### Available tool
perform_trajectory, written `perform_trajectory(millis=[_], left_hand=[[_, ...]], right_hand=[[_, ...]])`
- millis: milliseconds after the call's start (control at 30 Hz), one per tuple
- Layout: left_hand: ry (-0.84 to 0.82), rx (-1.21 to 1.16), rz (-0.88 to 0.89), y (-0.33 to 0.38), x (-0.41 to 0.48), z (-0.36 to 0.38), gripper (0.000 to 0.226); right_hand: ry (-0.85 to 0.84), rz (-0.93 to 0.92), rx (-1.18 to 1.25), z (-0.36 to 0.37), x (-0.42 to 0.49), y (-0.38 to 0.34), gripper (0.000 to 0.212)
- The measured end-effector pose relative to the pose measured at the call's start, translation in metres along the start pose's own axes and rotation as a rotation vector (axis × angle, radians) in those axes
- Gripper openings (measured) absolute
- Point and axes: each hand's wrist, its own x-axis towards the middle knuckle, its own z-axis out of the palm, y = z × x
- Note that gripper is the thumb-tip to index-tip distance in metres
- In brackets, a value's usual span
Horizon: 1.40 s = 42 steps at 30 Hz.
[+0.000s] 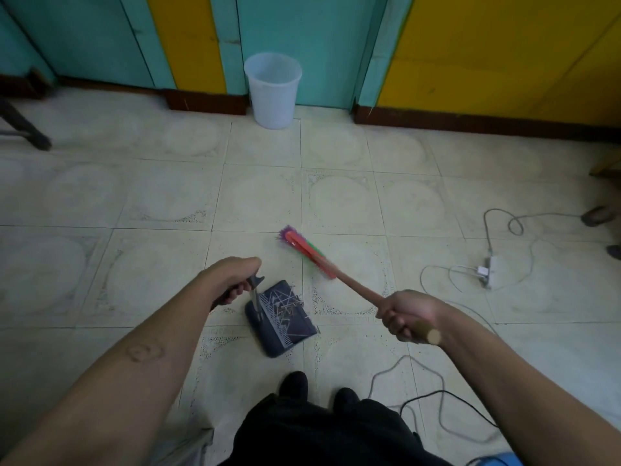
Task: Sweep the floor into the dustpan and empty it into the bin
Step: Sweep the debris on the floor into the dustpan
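Note:
My left hand [235, 280] grips the upright handle of a dark blue dustpan [285, 322] that sits on the pale tiled floor in front of my feet. Thin sticks and bits of litter [285, 307] lie in its tray. My right hand [406, 316] grips the wooden handle near its end. The broom head [307, 252], red with green and purple bristles, is just beyond and to the right of the dustpan, blurred by motion. A translucent white bin [273, 90] stands upright against the far wall, straight ahead.
White and grey cables with a power strip [489, 270] trail over the floor at the right. A dark cable [437, 398] loops near my right foot. A dark furniture leg [23, 124] stands at the far left. Someone's feet [601, 215] show at the right edge.

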Motion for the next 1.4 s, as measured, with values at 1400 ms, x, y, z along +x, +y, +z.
perform_trajectory(millis=[1400], left_hand=[[0.78,-0.802,-0.161,-0.174,-0.036,0.076,0.046]], right_hand=[[-0.221,-0.087,0.225,0.013,0.086,-0.084,0.015]])
